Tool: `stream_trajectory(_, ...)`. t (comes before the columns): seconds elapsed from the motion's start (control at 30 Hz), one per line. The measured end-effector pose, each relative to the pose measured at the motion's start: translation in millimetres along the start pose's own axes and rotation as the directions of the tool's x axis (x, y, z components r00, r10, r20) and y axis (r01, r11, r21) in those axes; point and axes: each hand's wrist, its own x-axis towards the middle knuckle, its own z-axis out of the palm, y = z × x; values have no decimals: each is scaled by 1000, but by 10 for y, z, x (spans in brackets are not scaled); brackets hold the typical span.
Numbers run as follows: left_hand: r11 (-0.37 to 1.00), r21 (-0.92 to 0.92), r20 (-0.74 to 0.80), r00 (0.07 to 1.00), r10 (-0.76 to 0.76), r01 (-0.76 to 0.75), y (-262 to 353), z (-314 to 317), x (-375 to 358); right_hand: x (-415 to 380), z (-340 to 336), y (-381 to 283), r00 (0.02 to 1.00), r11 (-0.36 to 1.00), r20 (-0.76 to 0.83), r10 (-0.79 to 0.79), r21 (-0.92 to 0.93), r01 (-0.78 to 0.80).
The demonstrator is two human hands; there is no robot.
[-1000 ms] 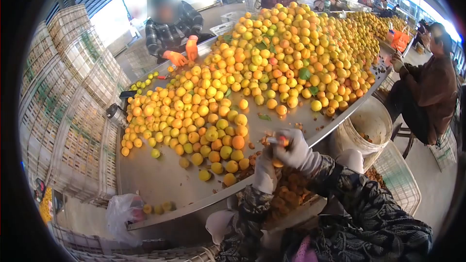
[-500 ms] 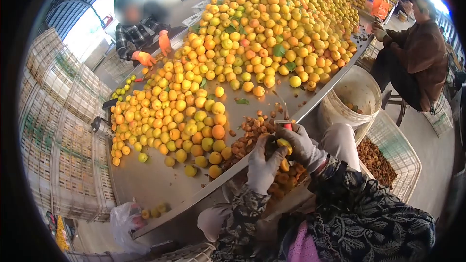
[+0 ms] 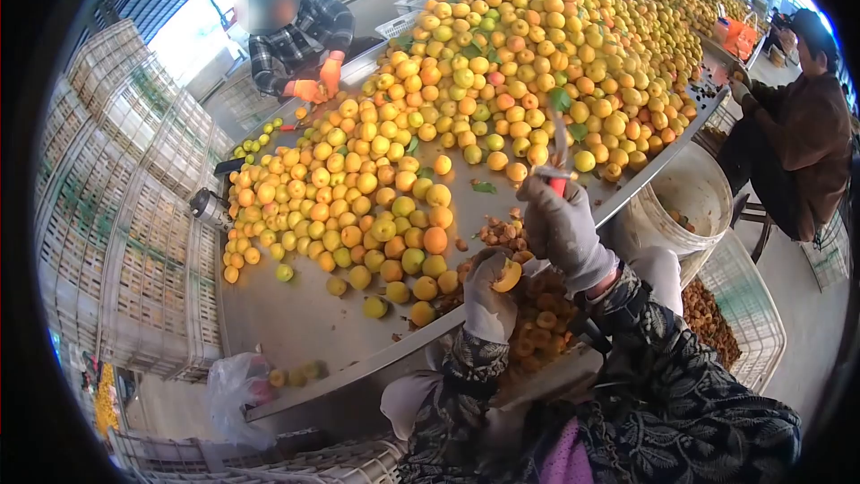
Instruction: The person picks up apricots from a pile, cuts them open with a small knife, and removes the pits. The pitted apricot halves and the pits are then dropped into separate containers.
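My left hand (image 3: 489, 298), in a pale glove, holds a yellow-orange piece of fruit (image 3: 508, 275) at the table's near edge. Up and to the right of it, my right hand (image 3: 566, 226), in a dirty glove, is closed on a red-handled knife (image 3: 559, 183) whose blade points up and is blurred. Brown pits (image 3: 503, 233) lie on the metal table just beyond my hands. Cut fruit (image 3: 542, 318) fills a container below them. A large heap of yellow and orange fruit (image 3: 511, 63) covers much of the table.
A white bucket (image 3: 690, 202) and a crate of brown pits (image 3: 712, 318) stand to the right. A person in orange gloves (image 3: 309, 90) is across the table; another person (image 3: 797, 134) sits at the right. Stacked crates (image 3: 143, 215) and a plastic bag (image 3: 237, 390) are at the left.
My hands have come apart. My right hand has risen with the knife, while my left hand keeps the fruit piece lower down. The whole view has shifted slightly, and the person across has brought both gloves together.
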Motion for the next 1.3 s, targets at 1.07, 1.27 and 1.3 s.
stream_trajectory(1.07,157,966,151,944,292,-204,76,-50,174,19,522,328,970,977,-130,-207,-77,199)
stream_trajectory(1.27,820,571,-177,982,69,45,-149,-341,309,-54,604,306,976,986,190,-105,-107,127)
stream_trajectory(1.3,943,333,-150,987,54,-1,-229,-405,326,-51,622,277,959,986,274,-70,-129,109)
